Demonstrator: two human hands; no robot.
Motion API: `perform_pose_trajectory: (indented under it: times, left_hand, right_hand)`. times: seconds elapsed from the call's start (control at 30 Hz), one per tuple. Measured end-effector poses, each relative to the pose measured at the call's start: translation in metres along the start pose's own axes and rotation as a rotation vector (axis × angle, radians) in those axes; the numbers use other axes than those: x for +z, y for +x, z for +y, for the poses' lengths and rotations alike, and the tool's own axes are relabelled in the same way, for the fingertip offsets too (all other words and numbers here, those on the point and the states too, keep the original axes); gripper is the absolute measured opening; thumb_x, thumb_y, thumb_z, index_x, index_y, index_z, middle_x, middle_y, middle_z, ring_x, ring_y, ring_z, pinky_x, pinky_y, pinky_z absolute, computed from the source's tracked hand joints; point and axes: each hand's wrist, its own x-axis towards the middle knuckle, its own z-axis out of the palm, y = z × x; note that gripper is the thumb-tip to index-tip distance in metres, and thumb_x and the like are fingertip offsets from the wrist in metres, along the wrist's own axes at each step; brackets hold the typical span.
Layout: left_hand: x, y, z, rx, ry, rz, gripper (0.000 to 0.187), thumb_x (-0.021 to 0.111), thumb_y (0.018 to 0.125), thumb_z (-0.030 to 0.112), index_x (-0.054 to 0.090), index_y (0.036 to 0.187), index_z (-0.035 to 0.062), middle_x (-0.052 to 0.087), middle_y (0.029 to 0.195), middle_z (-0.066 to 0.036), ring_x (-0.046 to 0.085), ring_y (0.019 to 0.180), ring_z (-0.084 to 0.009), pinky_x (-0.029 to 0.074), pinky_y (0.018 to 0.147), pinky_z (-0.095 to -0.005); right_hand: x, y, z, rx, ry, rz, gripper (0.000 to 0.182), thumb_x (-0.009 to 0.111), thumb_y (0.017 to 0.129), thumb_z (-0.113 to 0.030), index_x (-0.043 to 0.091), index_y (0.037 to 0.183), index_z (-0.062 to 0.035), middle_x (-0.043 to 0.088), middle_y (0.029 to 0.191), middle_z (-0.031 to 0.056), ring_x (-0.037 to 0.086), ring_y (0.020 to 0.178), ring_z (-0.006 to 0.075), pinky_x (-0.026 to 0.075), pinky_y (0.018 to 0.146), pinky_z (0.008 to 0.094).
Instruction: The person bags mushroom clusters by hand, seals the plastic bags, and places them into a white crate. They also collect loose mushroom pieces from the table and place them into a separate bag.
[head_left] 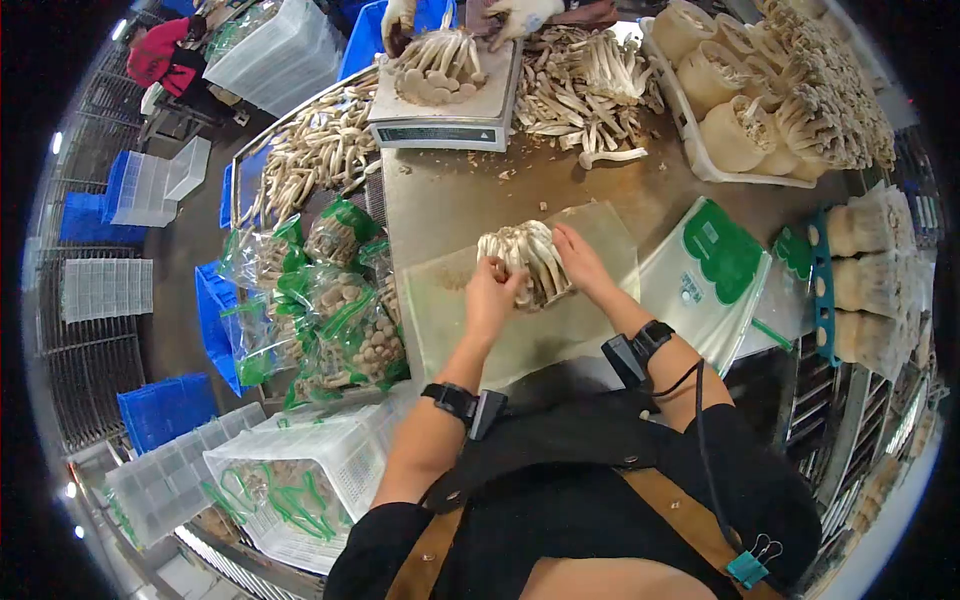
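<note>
A bunch of long-stemmed mushrooms point(533, 262) lies in front of me on a pale yellowish sheet point(440, 335), with pale stems toward the far side. My left hand point(494, 297) is at the near left of the bunch, its fingers curled in and pressed on the stems. Along the right side, my right hand point(580, 260) grips the bunch with bent fingers; its fingertips are partly hidden. Beyond it, another mushroom cluster point(440, 70) rests on a scale point(440, 135), with the gloved hands point(522, 18) of another person beside it.
Loose mushrooms point(575, 90) lie right of the scale, more left of it. Filled bags point(335, 310) are piled at left, above a white crate point(350, 455). Green-printed plastic bags point(700, 270) lie at right. A white tray point(712, 172) holds mushroom blocks. Another person point(165, 55) stands far left.
</note>
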Motion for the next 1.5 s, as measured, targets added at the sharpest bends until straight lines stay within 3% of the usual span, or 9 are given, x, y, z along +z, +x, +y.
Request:
perform_pose_trajectory:
  times: [0.27, 0.43, 0.63, 0.73, 0.87, 0.97, 1.13, 1.3, 1.5]
  left_hand:
    - [-0.091, -0.006, -0.126, 0.064, 0.501, 0.587, 0.041, 0.064, 0.082, 0.03, 0.056, 0.104, -0.0036, 0.062, 0.088, -0.011, 0.059, 0.076, -0.0198, 0.046, 0.07, -0.0288]
    - [-0.107, 0.015, -0.068, -0.281, -0.382, -0.306, 0.039, 0.063, 0.082, 0.026, 0.057, 0.108, -0.0023, 0.063, 0.1, -0.014, 0.061, 0.089, -0.0275, 0.048, 0.077, -0.0362]
    - [0.019, 0.015, 0.003, 0.519, 0.473, -0.178, 0.056, 0.042, 0.09, 0.043, 0.039, 0.134, 0.0079, 0.039, 0.139, -0.013, 0.01, 0.139, -0.0292, -0.007, 0.102, -0.063]
    - [0.034, 0.007, 0.015, 0.669, 0.737, -0.137, 0.058, 0.04, 0.089, 0.049, 0.039, 0.135, 0.0124, 0.041, 0.138, -0.006, 0.011, 0.138, -0.0338, -0.006, 0.096, -0.0716]
    - [0.038, 0.0, 0.014, 0.768, 0.961, -0.174, 0.059, 0.034, 0.09, 0.054, 0.038, 0.136, 0.0169, 0.035, 0.142, -0.002, 0.004, 0.139, -0.0338, -0.008, 0.094, -0.0727]
    - [0.034, -0.005, 0.017, 0.753, 0.988, -0.185, 0.062, 0.033, 0.09, 0.055, 0.035, 0.138, 0.0158, 0.036, 0.142, -0.001, 0.004, 0.139, -0.0339, -0.008, 0.094, -0.0727]
    - [0.024, -0.006, 0.018, 0.541, 0.914, -0.253, 0.064, 0.035, 0.091, 0.051, 0.024, 0.142, 0.0155, 0.03, 0.144, -0.006, 0.003, 0.139, -0.0336, -0.003, 0.1, -0.0682]
    - [-0.009, 0.013, 0.021, -0.036, -0.514, -0.338, 0.067, 0.047, 0.092, 0.035, 0.01, 0.145, 0.0149, 0.025, 0.146, -0.011, 0.022, 0.134, -0.0308, 0.029, 0.101, -0.0548]
    - [-0.046, 0.016, -0.039, 0.115, -0.345, -0.161, 0.078, 0.066, 0.082, 0.023, 0.018, 0.142, 0.0091, 0.034, 0.137, -0.018, 0.045, 0.117, -0.0296, 0.044, 0.088, -0.0402]
  right_hand:
    - [0.008, -0.006, 0.01, -0.008, -0.056, -0.059, 0.049, 0.039, 0.095, -0.034, 0.041, 0.131, -0.0009, 0.051, 0.126, 0.0194, 0.048, 0.117, 0.0296, 0.036, 0.098, 0.0329]
    - [0.003, -0.004, 0.009, 0.045, -0.128, -0.062, 0.043, 0.04, 0.094, -0.024, 0.041, 0.131, -0.0011, 0.054, 0.124, 0.017, 0.05, 0.116, 0.0263, 0.036, 0.097, 0.0309]
    - [0.046, -0.016, 0.045, 0.331, 0.302, -0.102, 0.04, 0.04, 0.09, -0.021, 0.051, 0.126, -0.0079, 0.059, 0.116, 0.0108, 0.056, 0.072, 0.0168, 0.045, 0.063, 0.0287]
    - [0.059, -0.022, 0.077, 0.02, 0.537, -0.177, 0.052, 0.041, 0.091, -0.015, 0.031, 0.142, -0.0209, 0.056, 0.096, 0.0024, 0.048, 0.072, 0.0078, 0.042, 0.066, 0.0214]
    - [-0.022, -0.036, 0.03, -0.075, -0.483, -0.101, 0.06, 0.052, 0.083, -0.013, 0.03, 0.138, -0.0104, 0.056, 0.112, 0.0204, 0.057, 0.099, 0.0254, 0.046, 0.083, 0.0337]
    - [-0.041, -0.06, 0.043, 0.145, -0.433, 0.431, 0.032, 0.062, 0.073, -0.017, 0.061, 0.096, 0.0041, 0.058, 0.109, 0.0215, 0.059, 0.087, 0.0388, 0.047, 0.075, 0.0445]
    - [-0.023, -0.041, 0.025, 0.378, 0.515, 0.003, 0.032, 0.065, 0.073, -0.028, 0.066, 0.079, 0.0034, 0.062, 0.086, 0.0213, 0.06, 0.086, 0.0386, 0.047, 0.073, 0.0408]
    - [0.061, -0.072, -0.052, -0.137, -0.286, 0.054, 0.052, 0.056, 0.082, -0.039, 0.056, 0.118, -0.0022, 0.037, 0.138, 0.0102, 0.03, 0.129, 0.032, 0.025, 0.104, 0.0494]
    - [0.075, -0.099, -0.066, -0.476, -0.962, -0.096, 0.065, 0.056, 0.079, -0.05, 0.05, 0.128, -0.0073, 0.029, 0.144, 0.0087, 0.009, 0.135, 0.0411, 0.009, 0.103, 0.0648]
